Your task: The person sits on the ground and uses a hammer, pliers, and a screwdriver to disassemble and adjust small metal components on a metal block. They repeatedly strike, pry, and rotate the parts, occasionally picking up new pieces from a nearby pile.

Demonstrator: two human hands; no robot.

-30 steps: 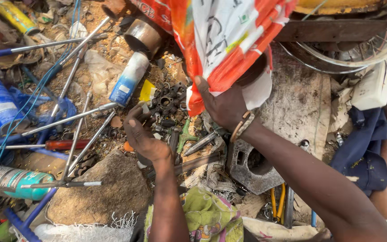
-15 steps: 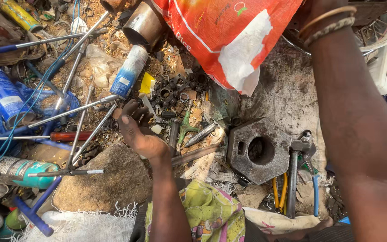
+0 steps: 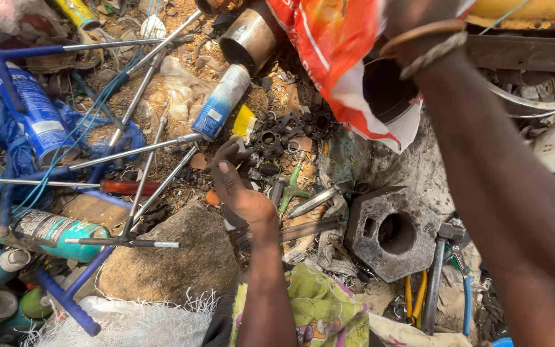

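Left hand (image 3: 239, 189), fingers curled narrow, rests on small dark metal nuts (image 3: 277, 138) beside grey hexagonal block (image 3: 390, 231). Right hand (image 3: 419, 16) grips orange plastic bag (image 3: 335, 58); contents hidden.

Around the left hand (image 3: 242, 193) at frame centre, little room was open: metal rods (image 3: 133, 151) fanned across its left, a heap of nuts and rings (image 3: 284, 138) crowded above, and a grey block (image 3: 390, 234) sat to its right. A flat stone (image 3: 168, 257) filled the lower-left gap, while the orange bag (image 3: 338, 58) overhung the upper middle.
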